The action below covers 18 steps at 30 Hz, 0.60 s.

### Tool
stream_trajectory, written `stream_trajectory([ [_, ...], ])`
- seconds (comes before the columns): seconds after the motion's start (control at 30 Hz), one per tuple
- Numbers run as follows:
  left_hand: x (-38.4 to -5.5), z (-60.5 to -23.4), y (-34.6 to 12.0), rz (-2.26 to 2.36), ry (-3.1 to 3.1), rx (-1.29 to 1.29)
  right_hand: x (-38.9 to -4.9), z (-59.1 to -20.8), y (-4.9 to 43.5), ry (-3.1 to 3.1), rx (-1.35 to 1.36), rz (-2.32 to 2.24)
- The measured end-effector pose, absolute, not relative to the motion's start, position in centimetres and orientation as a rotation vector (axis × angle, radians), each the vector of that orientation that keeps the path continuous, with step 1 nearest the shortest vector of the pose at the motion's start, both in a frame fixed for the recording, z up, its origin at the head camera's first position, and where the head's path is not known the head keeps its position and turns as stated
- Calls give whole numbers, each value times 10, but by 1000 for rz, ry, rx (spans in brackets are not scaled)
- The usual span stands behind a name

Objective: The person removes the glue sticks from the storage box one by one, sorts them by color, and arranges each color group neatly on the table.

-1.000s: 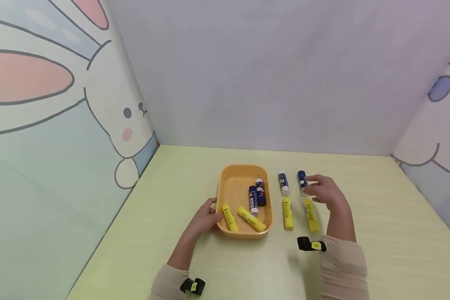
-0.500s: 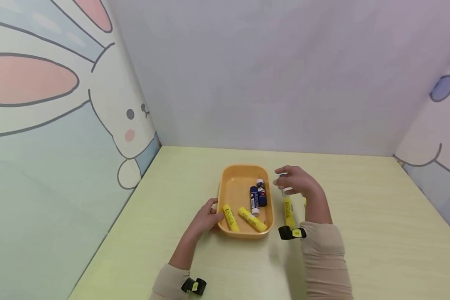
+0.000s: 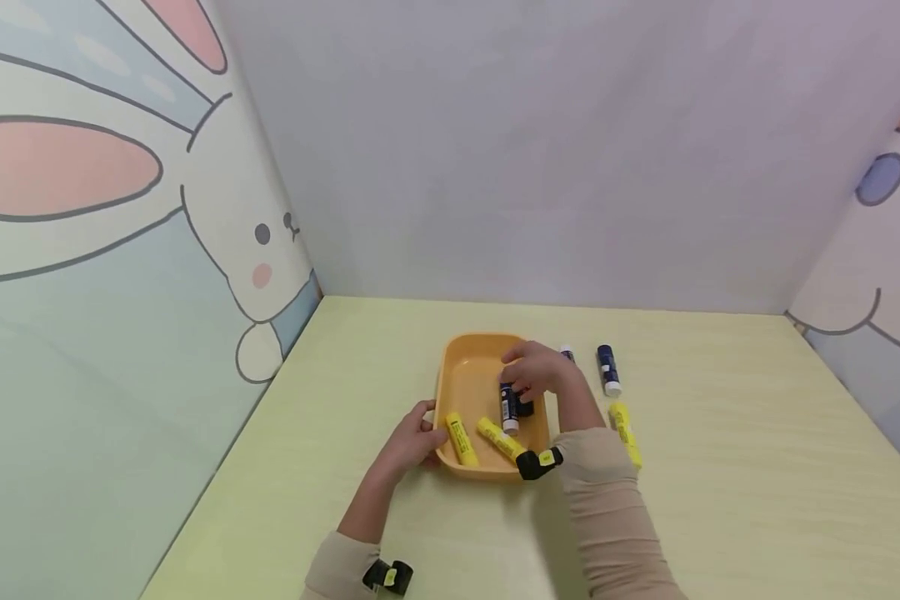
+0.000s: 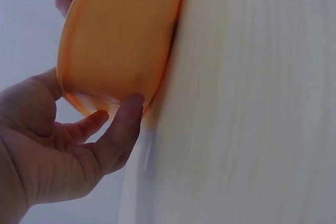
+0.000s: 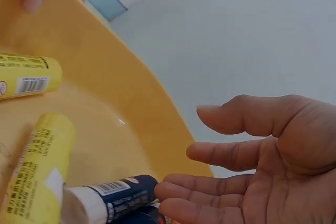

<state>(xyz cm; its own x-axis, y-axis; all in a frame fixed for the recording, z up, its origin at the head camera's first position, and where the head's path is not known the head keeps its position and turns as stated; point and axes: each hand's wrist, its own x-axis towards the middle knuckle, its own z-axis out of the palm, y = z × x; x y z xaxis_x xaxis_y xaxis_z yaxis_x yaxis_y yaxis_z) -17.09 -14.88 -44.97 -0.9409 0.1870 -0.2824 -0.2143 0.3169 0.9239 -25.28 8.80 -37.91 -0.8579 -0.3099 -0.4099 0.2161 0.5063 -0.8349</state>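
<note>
My left hand (image 3: 407,437) holds the orange plastic tray (image 3: 465,379) by its left rim, thumb over the edge. In the left wrist view, its fingers lie against the tray's outer wall. Over the tray's right side is my right hand (image 3: 536,369), with nothing between its thumb and fingers. Its lower fingertips (image 5: 167,207) are right at a dark blue glue stick (image 5: 128,195) with a white end. Another blue glue stick (image 3: 525,406) lies beside that one, partly covered by the hand. Two yellow glue sticks (image 3: 462,439) (image 3: 498,437) lie at the tray's near end.
Right of the tray, a blue glue stick (image 3: 608,370) and a yellow one (image 3: 625,434) lie on the pale table (image 3: 750,450). Another blue stick (image 3: 567,352) shows only its end behind my right arm. A grey wall (image 3: 525,158) closes off the back.
My right hand has moved left from the blue glue stick at the far right to over the tray, leaving that stick on the table. My left hand stays on the rim.
</note>
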Motion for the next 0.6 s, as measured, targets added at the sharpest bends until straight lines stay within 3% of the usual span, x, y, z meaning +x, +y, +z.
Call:
stream_trajectory([
  [0.6,-170,-450,-149,1677,2251,-17,-268,-401,60,2275,33,-1383],
])
